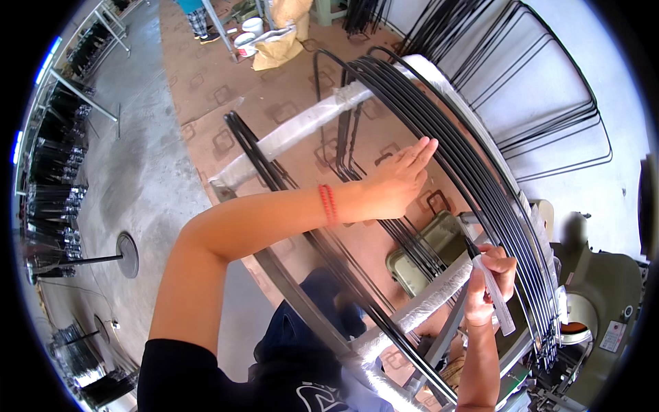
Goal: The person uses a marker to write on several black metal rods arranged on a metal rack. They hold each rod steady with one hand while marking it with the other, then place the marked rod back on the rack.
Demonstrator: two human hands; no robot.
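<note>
A bundle of thin black metal rods (480,180) lies across a rack, curving from the top middle to the lower right. My left hand (398,180), its wrist in a red bracelet (328,204), reaches across with fingers stretched out. Its fingertips are at the left edge of the bundle and appear to touch it. Lower down, my right hand (486,283) grips a marker pen (504,317) with a white barrel. The pen's black tip end points up and left, close beside the rods; whether it touches them I cannot tell.
The rack's crossbars (302,129) are wrapped in clear film. More bent black rods (549,130) lean against the white wall. A green machine (604,316) stands at lower right, a green stool (429,250) below the rack. Sacks (278,51) and another person's legs (198,24) appear at the top.
</note>
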